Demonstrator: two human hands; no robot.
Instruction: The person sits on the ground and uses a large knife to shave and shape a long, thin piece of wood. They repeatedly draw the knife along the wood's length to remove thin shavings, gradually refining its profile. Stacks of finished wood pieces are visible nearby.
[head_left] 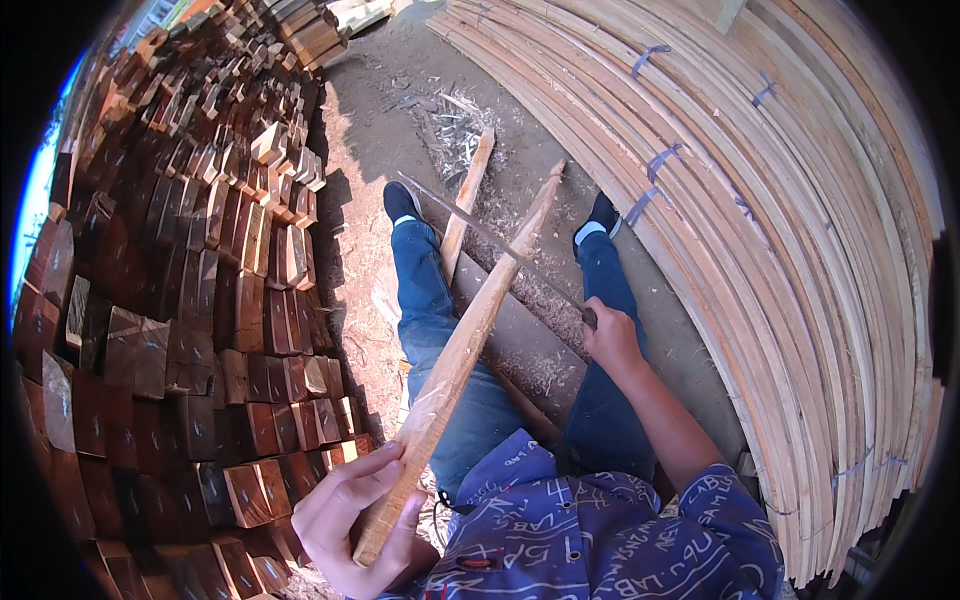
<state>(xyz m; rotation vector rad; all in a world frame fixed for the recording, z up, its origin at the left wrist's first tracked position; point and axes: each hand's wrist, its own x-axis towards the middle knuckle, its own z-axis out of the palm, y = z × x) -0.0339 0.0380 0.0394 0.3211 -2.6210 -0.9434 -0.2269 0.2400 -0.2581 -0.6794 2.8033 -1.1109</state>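
My left hand [350,505] is wrapped round the near end of a long pale wooden stake [450,365], thumb on one side and fingers on the other. The stake slants away from me between my legs, narrowing to a rough point at its far end. In my right hand [613,338], closed round a dark handle, is a long knife [555,288] with a thin, straight blade seen nearly edge-on. Its blade crosses the stake's far half, tip toward my left foot; whether it touches the wood I cannot tell.
Stacked dark timber blocks [140,350] fill the left side. Tied bundles of long pale strips [760,260] curve along the right. Between my feet lie another wooden piece [468,205], a board [515,325] strewn with shavings, and a pile of wood chips [462,130].
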